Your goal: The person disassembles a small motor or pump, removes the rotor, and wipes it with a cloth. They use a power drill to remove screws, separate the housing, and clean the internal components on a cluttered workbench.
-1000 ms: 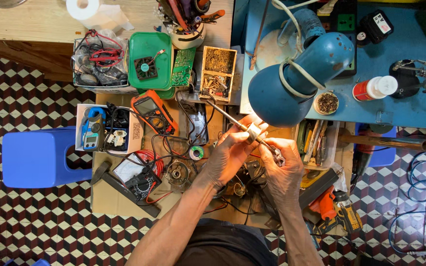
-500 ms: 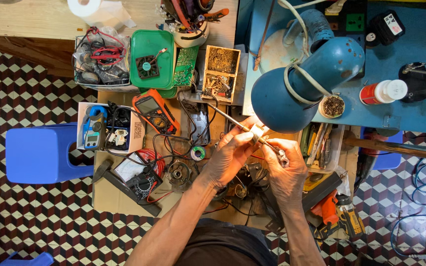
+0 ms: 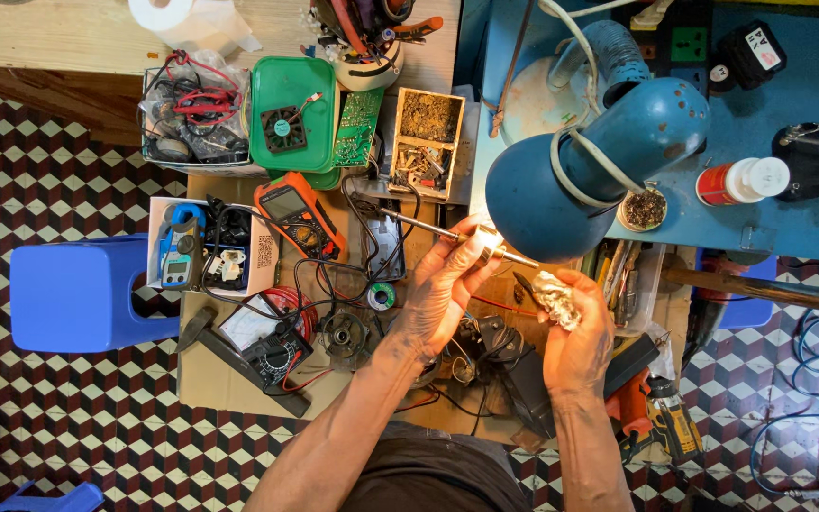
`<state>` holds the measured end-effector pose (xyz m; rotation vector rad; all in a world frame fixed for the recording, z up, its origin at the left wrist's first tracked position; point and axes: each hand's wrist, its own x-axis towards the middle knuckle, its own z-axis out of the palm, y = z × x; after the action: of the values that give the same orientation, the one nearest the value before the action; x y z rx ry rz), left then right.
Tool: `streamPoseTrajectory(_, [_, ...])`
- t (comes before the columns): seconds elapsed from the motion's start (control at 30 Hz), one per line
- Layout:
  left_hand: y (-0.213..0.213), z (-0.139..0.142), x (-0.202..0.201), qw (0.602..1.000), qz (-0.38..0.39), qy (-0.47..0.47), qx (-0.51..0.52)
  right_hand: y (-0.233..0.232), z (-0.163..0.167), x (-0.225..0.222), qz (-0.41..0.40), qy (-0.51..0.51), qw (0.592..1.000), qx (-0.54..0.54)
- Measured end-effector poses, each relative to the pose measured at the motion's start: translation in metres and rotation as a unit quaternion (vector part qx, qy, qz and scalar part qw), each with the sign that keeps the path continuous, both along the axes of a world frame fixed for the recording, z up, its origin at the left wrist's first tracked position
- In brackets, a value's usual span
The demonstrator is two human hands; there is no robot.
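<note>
Hands work under the blue metal desk lamp (image 3: 599, 171) near the counter's middle. Left hand (image 3: 443, 294) pinches a slim metal soldering iron (image 3: 428, 228); right hand (image 3: 575, 332) grips a crumpled silvery wad (image 3: 556, 299), just beside the iron's tip.

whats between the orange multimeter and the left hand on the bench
In the head view, black cables loop across the cardboard between the orange multimeter and the left hand, with a small solder spool just below them.

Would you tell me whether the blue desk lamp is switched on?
On: the blue desk lamp casts bright light on both hands directly beneath its shade.
</note>
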<state>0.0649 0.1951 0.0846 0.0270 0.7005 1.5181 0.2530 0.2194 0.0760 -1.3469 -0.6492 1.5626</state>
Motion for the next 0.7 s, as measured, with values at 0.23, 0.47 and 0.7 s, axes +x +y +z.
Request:
streamPoseTrajectory(0.23, [0.0, -0.001, 0.001, 1.0, 0.003, -0.01, 0.007, -0.01, -0.016, 0.009, -0.041, 0.037, 0.997, -0.059])
streamPoseTrajectory(0.47, [-0.001, 0.002, -0.001, 1.0, -0.002, -0.002, 0.002, -0.003, 0.011, -0.004, -0.032, 0.043, 0.998, -0.023])
streamPoseTrajectory(0.7, [-0.007, 0.005, -0.004, 1.0, -0.024, 0.007, 0.009, 0.005, 0.044, -0.003, 0.09, -0.083, 0.988, 0.091])
